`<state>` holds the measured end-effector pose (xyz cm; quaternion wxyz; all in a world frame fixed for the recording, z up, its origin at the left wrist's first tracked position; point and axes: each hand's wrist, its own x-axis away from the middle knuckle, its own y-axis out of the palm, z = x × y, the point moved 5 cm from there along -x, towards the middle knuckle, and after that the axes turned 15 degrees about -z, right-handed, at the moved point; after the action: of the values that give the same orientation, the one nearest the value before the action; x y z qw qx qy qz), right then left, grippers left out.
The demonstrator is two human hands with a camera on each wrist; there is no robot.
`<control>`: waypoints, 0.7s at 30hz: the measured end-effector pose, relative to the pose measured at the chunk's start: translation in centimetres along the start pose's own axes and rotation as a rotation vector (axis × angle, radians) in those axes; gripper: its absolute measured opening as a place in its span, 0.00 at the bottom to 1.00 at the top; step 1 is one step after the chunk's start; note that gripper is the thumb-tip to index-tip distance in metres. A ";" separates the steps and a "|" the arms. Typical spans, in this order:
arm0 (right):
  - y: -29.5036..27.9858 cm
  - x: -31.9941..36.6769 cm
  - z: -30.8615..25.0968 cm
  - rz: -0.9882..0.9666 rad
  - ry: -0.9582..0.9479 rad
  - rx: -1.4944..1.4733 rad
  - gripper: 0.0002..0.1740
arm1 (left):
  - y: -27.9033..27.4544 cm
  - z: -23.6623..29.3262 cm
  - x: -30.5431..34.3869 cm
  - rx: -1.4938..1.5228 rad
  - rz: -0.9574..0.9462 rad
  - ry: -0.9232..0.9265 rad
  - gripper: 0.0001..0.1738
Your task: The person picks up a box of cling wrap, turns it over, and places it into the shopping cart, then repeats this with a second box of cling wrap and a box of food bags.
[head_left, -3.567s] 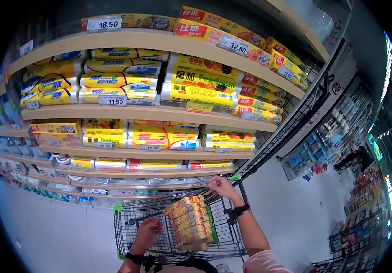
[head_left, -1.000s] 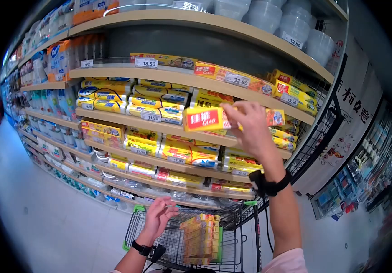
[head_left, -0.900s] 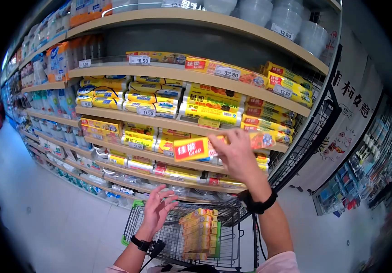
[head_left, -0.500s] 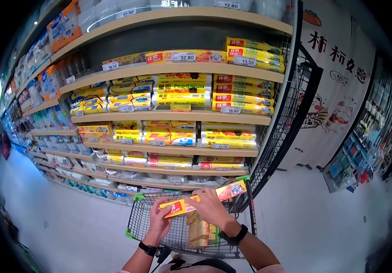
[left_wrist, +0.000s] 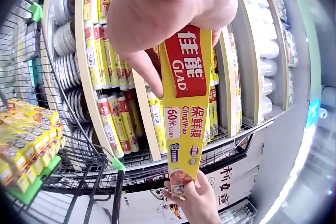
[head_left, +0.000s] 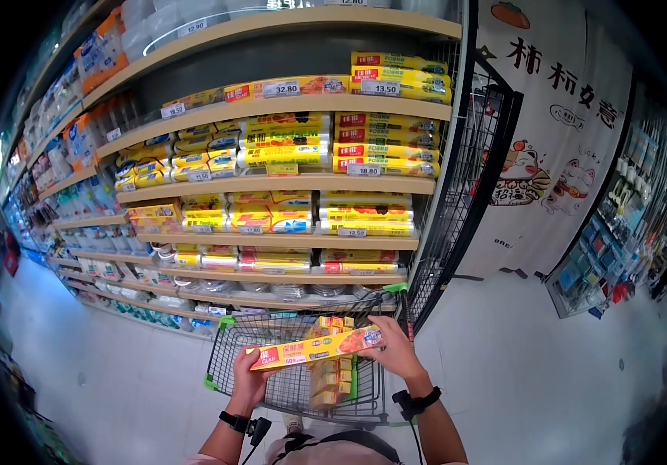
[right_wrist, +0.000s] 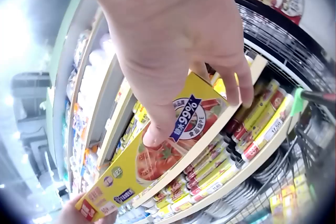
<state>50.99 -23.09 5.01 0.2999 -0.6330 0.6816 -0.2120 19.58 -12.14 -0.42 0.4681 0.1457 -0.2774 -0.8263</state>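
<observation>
A long yellow and red cling wrap box [head_left: 318, 347] is held level above the cart in the head view, its printed front facing me. My left hand [head_left: 247, 381] grips its left end, thumb on the front by the red logo. At the other end, my right hand [head_left: 395, 353] pinches the box, with the thumb on the front face, as the right wrist view shows. Below it, several similar yellow boxes [head_left: 326, 397] lie stacked in the wire shopping cart [head_left: 226, 320]; the held box hides part of this stack.
Wooden shelves ahead carry yellow wrap rolls [head_left: 283, 147], more boxes and price tags. A black wire rack [head_left: 496, 155] closes off the shelf's right end, beside a printed curtain [head_left: 558, 178]. Pale floor [head_left: 504, 372] stretches to the right of the cart.
My right hand has lowered the cling wrap box from the shelves to above the cart and shifted to its right end. My left hand, earlier free, has taken the left end.
</observation>
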 end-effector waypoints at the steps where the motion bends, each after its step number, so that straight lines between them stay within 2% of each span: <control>1: 0.0 0.2 0.6 -0.012 0.026 -0.054 0.44 | -0.1 -0.4 0.0 0.003 -0.005 -0.010 0.15; 3: 0.9 0.8 1.5 -0.045 0.081 -0.175 0.46 | -1.0 -1.0 0.4 0.001 0.000 -0.036 0.15; 4: 1.7 0.9 3.0 0.034 0.066 -0.144 0.46 | -0.9 -1.0 0.5 -0.007 0.021 -0.057 0.16; 8: 5.0 0.9 7.7 0.001 0.112 -0.482 0.43 | -1.5 -1.3 0.7 -0.007 0.056 -0.072 0.16; 11: 5.9 0.7 7.7 0.003 0.128 -0.605 0.41 | -3.0 -1.7 0.2 0.061 -0.004 -0.034 0.16; 15: 7.5 0.0 8.2 0.105 0.033 -0.780 0.38 | -3.2 -0.6 0.0 0.075 -0.020 0.034 0.27; 16: 7.9 -0.2 8.2 0.110 0.031 -0.823 0.38 | -3.6 -0.2 -0.4 0.045 -0.076 0.021 0.37; 19: 8.6 -1.5 6.8 0.163 0.026 -0.884 0.33 | -5.2 1.1 -1.5 -0.098 -0.075 0.087 0.39; 21: 8.8 -2.5 5.5 0.203 0.044 -0.897 0.30 | -6.0 2.8 -2.2 -0.318 -0.128 0.174 0.40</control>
<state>48.31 -19.16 -4.58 0.0009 -0.6256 0.7707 0.1210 15.12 -6.94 -1.77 0.4539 0.1583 -0.0918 -0.8721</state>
